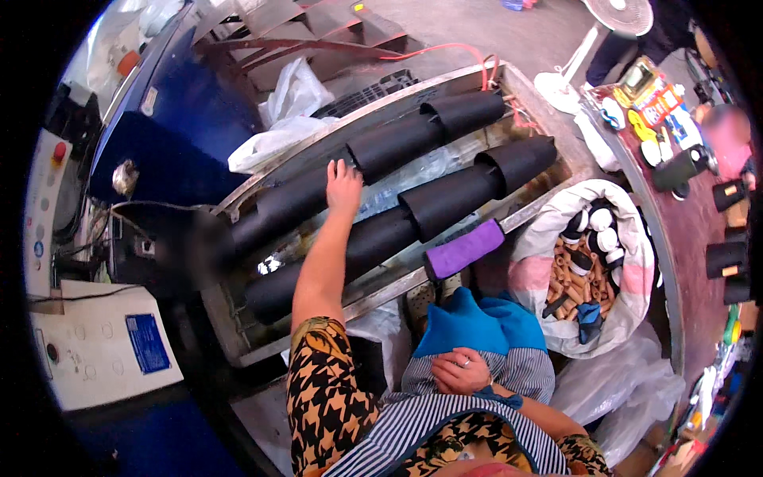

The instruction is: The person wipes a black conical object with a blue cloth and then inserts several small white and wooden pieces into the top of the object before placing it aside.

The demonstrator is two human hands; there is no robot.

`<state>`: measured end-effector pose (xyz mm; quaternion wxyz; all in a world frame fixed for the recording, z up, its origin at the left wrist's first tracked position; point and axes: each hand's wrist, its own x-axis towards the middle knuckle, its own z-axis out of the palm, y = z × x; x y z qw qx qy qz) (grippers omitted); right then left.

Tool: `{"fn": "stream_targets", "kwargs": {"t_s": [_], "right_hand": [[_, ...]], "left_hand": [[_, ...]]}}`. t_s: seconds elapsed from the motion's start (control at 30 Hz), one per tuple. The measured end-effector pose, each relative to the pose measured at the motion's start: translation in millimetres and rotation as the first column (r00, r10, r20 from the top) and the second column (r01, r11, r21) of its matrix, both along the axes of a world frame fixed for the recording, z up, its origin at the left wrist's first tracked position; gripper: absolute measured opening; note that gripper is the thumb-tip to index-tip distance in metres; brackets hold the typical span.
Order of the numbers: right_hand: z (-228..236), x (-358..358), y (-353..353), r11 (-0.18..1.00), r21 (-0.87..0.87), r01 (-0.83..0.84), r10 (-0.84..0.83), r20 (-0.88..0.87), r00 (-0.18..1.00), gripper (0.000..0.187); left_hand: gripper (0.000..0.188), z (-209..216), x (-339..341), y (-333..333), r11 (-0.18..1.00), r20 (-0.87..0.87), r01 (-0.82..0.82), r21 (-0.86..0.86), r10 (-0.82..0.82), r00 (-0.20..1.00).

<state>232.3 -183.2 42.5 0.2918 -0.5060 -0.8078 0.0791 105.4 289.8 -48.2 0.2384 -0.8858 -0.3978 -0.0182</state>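
Observation:
Two rows of black tapered tubes lie lengthwise in a long metal trough, their ends overlapping one another. My left hand reaches over the trough and touches the far row of black tubes near a joint between two of them. Its fingers lie extended on the surface, not wrapped round it. The near row of black tubes runs closer to me, with wet-looking clear sheeting between the rows. On my lap, over the striped and blue apron, my right hand rests with its fingers curled in and nothing seen in them.
A purple pad lies over the trough's near edge. To the right stands a white sack of tan tubes and black-and-white pieces, beside a cluttered table. A blue machine and control panel stand left; a fan stands behind.

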Motion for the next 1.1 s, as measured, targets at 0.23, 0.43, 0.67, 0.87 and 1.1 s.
{"fn": "stream_targets", "kwargs": {"t_s": [0.23, 0.43, 0.67, 0.87, 1.1], "right_hand": [[1, -9, -12, 0.996, 0.071, 0.061, -0.061, -0.003, 0.998, 0.019], [4, -17, -28, 0.987, 0.1, 0.126, -0.121, -0.055, 0.991, 0.014], [9, -31, -33, 0.988, 0.141, 0.062, -0.047, -0.104, 0.993, 0.012], [-10, -26, -41, 0.992, 0.11, 0.061, -0.06, -0.013, 0.998, 0.012], [6, -33, -51, 0.983, 0.165, 0.08, -0.065, -0.098, 0.993, 0.013]], "left_hand": [[0.023, 74, -25, 22, 1.0, -0.158, 0.014, -0.019, -0.017, 0.987], [0.025, 213, -93, 31, 0.998, 0.382, -0.066, -0.002, 0.062, 0.922], [0.047, 325, -134, -145, 0.963, 0.641, -0.268, -0.026, 0.222, 0.735], [0.038, 279, -100, -309, 0.94, 0.595, -0.104, -0.324, 0.288, 0.75], [0.037, 234, -128, -314, 0.99, 0.459, 0.093, -0.104, -0.035, 0.888]]}}
